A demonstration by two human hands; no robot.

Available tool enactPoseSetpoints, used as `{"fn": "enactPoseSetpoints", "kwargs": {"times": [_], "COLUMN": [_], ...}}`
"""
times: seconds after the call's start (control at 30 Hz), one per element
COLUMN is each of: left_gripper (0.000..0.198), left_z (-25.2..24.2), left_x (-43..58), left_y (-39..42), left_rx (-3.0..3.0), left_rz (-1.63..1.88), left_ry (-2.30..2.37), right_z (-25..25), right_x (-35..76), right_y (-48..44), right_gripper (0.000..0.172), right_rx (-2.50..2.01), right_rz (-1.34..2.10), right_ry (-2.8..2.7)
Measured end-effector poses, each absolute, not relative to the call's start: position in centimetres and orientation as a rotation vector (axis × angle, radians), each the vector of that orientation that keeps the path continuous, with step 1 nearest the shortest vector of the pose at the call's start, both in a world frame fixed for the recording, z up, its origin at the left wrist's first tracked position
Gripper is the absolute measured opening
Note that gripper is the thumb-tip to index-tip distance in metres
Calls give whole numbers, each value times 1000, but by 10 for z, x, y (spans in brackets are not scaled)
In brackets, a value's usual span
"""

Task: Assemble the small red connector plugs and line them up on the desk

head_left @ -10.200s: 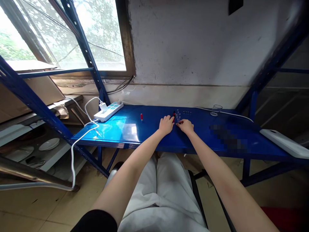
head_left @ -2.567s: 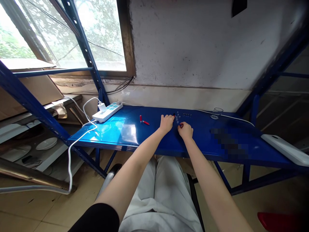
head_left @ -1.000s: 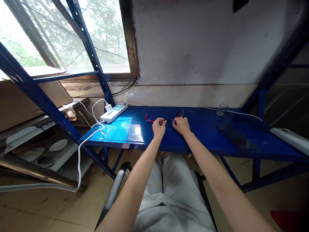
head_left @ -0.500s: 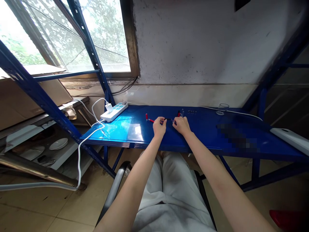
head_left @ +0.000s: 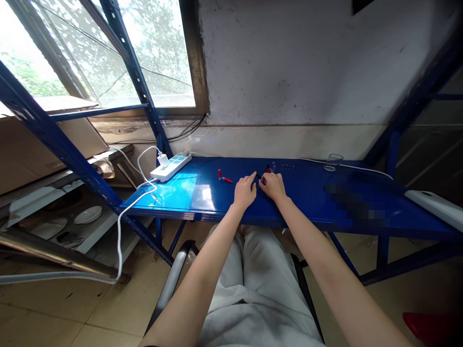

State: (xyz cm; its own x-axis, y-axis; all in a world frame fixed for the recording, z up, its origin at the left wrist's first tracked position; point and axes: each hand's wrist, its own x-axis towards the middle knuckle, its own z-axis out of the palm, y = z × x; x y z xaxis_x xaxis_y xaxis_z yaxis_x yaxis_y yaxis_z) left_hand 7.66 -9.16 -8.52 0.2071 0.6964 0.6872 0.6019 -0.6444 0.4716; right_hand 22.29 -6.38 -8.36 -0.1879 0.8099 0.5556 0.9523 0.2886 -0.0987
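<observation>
A small dark rod-like piece [head_left: 258,176] is pinched in the curled fingers of my right hand [head_left: 274,186], low over the blue tabletop [head_left: 304,202]. From the left, my left hand [head_left: 246,192] reaches towards it with fingers stretched out, the index fingertip at or very near the piece's end. Left of that hand, a short red cylinder [head_left: 219,174] and a red pen-like piece [head_left: 227,180] lie apart from it. Just beyond my right hand are a red-and-black piece [head_left: 268,168] and some clear small parts [head_left: 274,167]. Their exact kind is too small to tell.
Several tiny parts [head_left: 288,166] sit in rows near the back edge. A glass [head_left: 333,163] stands at the right rear, beside a white cable. At the left is a white power strip [head_left: 171,167] with a plug in it. Blue shelf posts [head_left: 139,72] flank the table.
My left hand has moved slightly right and its pinch has opened into stretched fingers. The red pen-like piece beside it shows more fully. My right hand has hardly moved.
</observation>
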Motion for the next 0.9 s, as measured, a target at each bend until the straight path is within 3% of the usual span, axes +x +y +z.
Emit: {"fn": "enactPoseSetpoints", "kwargs": {"times": [0.33, 0.9], "left_gripper": [49, 16], "left_z": [-85, -87], "left_x": [76, 75], "left_y": [-92, -85], "left_rx": [2432, 2057], "left_rz": [1316, 1637], "left_ry": [1321, 1308], "right_z": [-83, -87], "right_x": [224, 223], "right_y": [-66, -63], "right_gripper": [19, 23], "right_rx": [-1559, -1383], "right_rz": [-373, -482], "right_ry": [-2033, -2156]}}
